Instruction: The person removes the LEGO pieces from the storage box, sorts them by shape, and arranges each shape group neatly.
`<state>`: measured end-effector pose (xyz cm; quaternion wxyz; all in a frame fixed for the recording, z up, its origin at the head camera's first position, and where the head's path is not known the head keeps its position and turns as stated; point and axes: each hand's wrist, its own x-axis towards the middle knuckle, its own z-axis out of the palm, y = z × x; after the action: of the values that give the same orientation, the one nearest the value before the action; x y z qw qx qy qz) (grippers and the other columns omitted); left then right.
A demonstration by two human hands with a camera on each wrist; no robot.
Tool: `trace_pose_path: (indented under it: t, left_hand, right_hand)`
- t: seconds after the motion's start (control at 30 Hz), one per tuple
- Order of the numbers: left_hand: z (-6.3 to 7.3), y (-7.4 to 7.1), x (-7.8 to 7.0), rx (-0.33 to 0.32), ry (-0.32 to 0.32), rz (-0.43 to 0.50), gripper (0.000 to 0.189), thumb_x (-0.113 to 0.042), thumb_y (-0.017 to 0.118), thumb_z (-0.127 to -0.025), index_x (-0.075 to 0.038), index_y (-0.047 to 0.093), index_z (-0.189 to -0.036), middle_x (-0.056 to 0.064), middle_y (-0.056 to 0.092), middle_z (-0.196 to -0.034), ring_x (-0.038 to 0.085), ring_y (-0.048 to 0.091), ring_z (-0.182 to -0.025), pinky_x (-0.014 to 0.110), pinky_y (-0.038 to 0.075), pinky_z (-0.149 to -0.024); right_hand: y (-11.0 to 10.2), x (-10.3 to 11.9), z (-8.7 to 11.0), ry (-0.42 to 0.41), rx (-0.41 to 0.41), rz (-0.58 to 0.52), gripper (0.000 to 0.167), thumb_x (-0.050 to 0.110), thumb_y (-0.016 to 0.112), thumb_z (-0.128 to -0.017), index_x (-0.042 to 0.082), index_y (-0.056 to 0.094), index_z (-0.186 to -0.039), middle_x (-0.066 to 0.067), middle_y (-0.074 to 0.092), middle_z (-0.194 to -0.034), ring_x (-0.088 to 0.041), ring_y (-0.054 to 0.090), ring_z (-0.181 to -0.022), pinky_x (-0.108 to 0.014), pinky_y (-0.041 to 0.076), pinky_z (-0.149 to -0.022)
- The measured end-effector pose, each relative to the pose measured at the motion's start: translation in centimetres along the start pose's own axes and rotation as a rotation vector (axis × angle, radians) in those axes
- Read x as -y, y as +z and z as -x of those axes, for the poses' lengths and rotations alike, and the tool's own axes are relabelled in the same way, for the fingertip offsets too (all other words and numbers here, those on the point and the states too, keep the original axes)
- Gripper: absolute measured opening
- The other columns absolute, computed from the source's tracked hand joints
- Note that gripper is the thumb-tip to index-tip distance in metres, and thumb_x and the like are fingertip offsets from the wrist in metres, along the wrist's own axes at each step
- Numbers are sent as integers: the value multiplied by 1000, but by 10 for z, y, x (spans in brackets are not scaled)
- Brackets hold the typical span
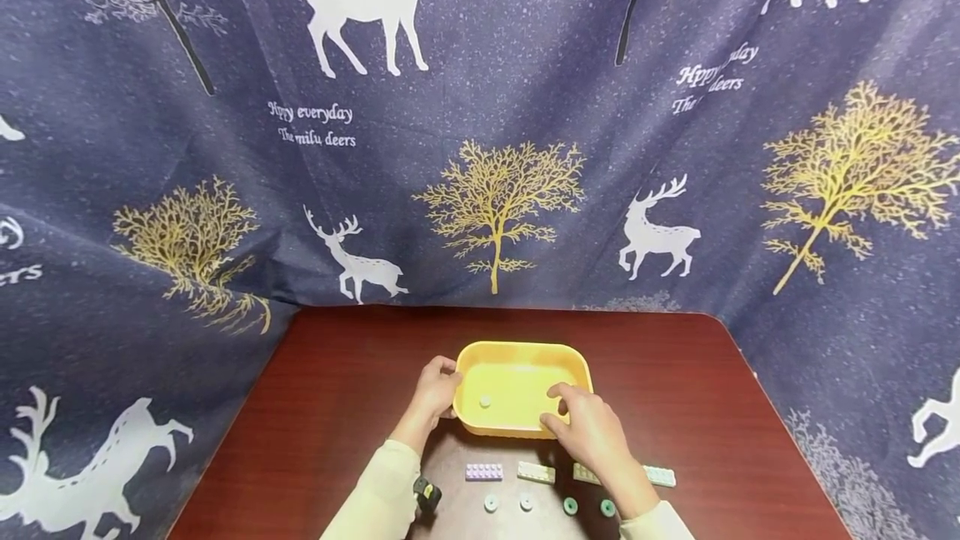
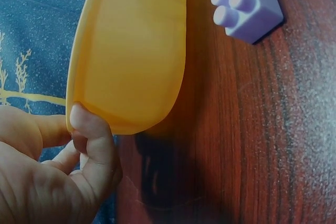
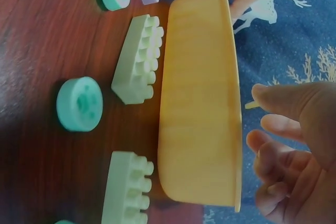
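My left hand (image 1: 437, 390) grips the left end of a yellow plastic basin (image 1: 525, 432), its fingers and thumb pinching the rim in the left wrist view. Inside the basin, toward its left, lies a small pale round piece (image 1: 485, 401). Over the front right part of the basin is my right hand (image 1: 592, 426), fingers bent and thumb apart from the index finger in the head view. A thin yellow bit (image 3: 252, 105) shows at the right thumb tip in the right wrist view; I cannot tell whether it is held.
In front of the basin runs a row of studded toy bricks: a purple brick (image 1: 483, 472), a pale green brick (image 1: 536, 473), another partly behind the right arm, and a mint brick (image 1: 660, 476). Nearer sit several round wheels (image 1: 571, 507). Patterned cloth (image 1: 487, 90) hangs behind the table.
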<state>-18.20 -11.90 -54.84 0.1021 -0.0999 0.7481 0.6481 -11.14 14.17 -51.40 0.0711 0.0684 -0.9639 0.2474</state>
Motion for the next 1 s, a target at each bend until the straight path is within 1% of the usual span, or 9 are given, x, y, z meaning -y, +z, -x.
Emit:
trace_pose_path:
  t: [0.13, 0.23, 0.37, 0.53, 0.73, 1.0]
  left_hand:
    - [0, -1, -2, 0, -2, -8, 25, -6, 54, -102, 2, 51, -125, 20, 58, -97, 18, 57, -56, 21, 47, -40]
    - [1, -2, -5, -1, -1, -10, 26, -7, 54, -103, 2, 51, -127, 22, 60, -101, 20, 59, -58, 21, 48, -41]
    - [0, -2, -5, 1, -8, -11, 26, -8, 54, -103, 2, 52, -128, 23, 62, -104, 21, 60, -60, 21, 48, -41]
    - [-1, -1, -4, 7, -19, -5, 26, -8, 53, -103, 2, 52, -128, 23, 62, -104, 20, 60, -59, 21, 48, -41]
    - [0, 0, -4, 4, -20, -8, 27, -8, 53, -103, 2, 52, -128, 23, 61, -101, 21, 60, -59, 21, 48, -41]
    - [0, -1, -4, 1, -19, -9, 28, -7, 54, -103, 3, 51, -128, 25, 60, -102, 22, 60, -59, 22, 48, -40]
  right_hand:
    - [3, 5, -4, -17, 8, 9, 34, 33, 85, -81, 20, 71, -109, 4, 66, -83, -15, 61, -72, -36, 50, -60]
    - [5, 8, -8, -37, 7, 8, 34, 34, 85, -82, 20, 70, -109, 3, 67, -84, -14, 62, -74, -36, 51, -61]
    - [8, 12, -14, -52, 6, 4, 34, 33, 84, -81, 21, 70, -109, 2, 67, -85, -14, 62, -76, -36, 51, -61]
    - [11, 15, -19, -60, 17, 13, 34, 33, 85, -81, 20, 70, -110, 1, 68, -84, -14, 62, -75, -35, 51, -61]
    - [17, 14, -25, -92, 12, 22, 38, 32, 86, -81, 18, 69, -112, 1, 68, -82, -15, 63, -73, -34, 51, -61]
    - [30, 13, -36, -78, 44, 15, 41, 34, 85, -81, 18, 68, -115, 3, 66, -79, -14, 61, -71, -34, 50, -60]
